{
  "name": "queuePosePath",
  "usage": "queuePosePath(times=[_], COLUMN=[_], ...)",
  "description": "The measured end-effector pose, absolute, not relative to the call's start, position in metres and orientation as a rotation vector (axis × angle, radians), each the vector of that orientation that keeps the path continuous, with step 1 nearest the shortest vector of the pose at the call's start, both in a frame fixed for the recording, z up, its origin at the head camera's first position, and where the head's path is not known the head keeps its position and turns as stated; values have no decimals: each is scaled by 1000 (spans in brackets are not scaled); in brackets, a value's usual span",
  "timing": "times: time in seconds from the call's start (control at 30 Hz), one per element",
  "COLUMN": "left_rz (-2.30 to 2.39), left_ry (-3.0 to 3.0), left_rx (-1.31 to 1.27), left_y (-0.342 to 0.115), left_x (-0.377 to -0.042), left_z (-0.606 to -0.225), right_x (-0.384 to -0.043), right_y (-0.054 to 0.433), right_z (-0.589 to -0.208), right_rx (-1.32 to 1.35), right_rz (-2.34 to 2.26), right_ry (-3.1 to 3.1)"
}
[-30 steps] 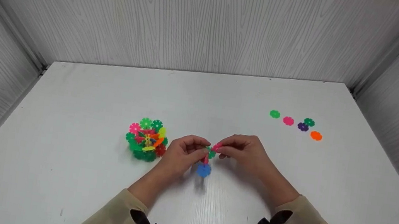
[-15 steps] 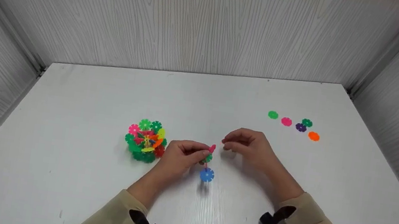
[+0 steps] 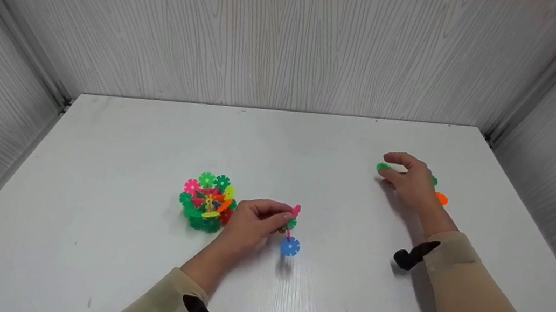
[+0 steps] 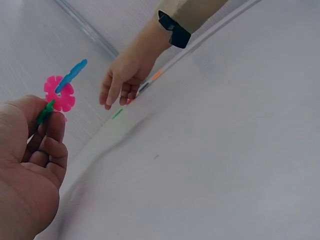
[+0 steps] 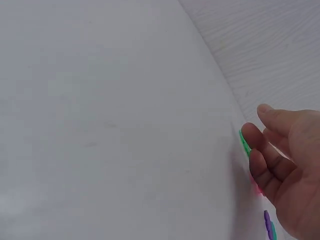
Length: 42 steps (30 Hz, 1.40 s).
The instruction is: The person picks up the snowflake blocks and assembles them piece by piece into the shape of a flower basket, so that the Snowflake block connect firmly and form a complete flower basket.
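My left hand (image 3: 253,223) pinches a small chain of notched plastic snowflake discs between thumb and fingers. In the left wrist view, a green disc (image 4: 45,112) sits at the fingertips, slotted to a pink disc (image 4: 66,102), which bears a blue disc (image 4: 72,75). Another pink disc (image 3: 296,210) pokes up above that hand in the head view. My right hand (image 3: 412,181) hovers by the loose discs at the right, thumb and fingers apart, holding nothing. Nearest its fingers lies a bright green disc (image 3: 381,166); whether they touch cannot be made out.
A round, many-coloured cluster of joined discs (image 3: 209,202) stands left of my left hand. Beneath and beyond my right hand lie an orange disc (image 3: 442,199), a dark green disc (image 3: 435,181), a purple disc (image 5: 268,223) and a pink disc (image 5: 256,185). Panels border the white table (image 3: 149,143).
My right hand has left the chain and moved right and away to the loose discs. My left hand keeps its pinch on the chain, having barely moved.
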<state>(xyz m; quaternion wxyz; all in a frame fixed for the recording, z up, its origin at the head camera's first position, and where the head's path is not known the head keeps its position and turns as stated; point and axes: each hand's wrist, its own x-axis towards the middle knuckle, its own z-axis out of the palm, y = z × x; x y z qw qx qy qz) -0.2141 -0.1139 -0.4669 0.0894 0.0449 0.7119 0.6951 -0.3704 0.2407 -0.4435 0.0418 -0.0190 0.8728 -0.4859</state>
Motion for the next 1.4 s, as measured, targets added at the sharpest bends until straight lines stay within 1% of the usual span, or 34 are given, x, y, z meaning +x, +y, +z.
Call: queuePosePath(times=[0.17, 0.4, 0.57, 0.67, 0.8, 1.03, 1.13, 1.27, 1.4], left_rz=[2076, 2090, 2075, 2075, 2063, 2042, 2026, 2000, 1988], left_ry=[2089, 2079, 2082, 2082, 2100, 2123, 2139, 2164, 2168], left_rx=[141, 151, 138, 161, 176, 187, 214, 253, 278], left_y=[-112, -112, -111, -111, -112, -115, -118, -124, -129], left_x=[-214, -216, -216, -217, -218, -219, -218, -216, -214], left_z=[-467, -464, -463, -464, -463, -462, -461, -460, -459], right_x=[-375, -380, -374, -365, -345, -298, -283, -272, -268], right_y=[242, 236, 234, 227, 209, 165, 150, 135, 126], right_z=[-449, -449, -449, -448, -443, -430, -433, -438, -441], right_rx=[-10, -102, -179, -189, -208, -504, -547, -528, -548], right_rz=[-1398, -1250, -1171, -1216, -1405, -1667, -1697, -1748, -1800], right_ry=[2715, 2797, 2823, 2786, 2641, 2276, 2189, 2147, 2106])
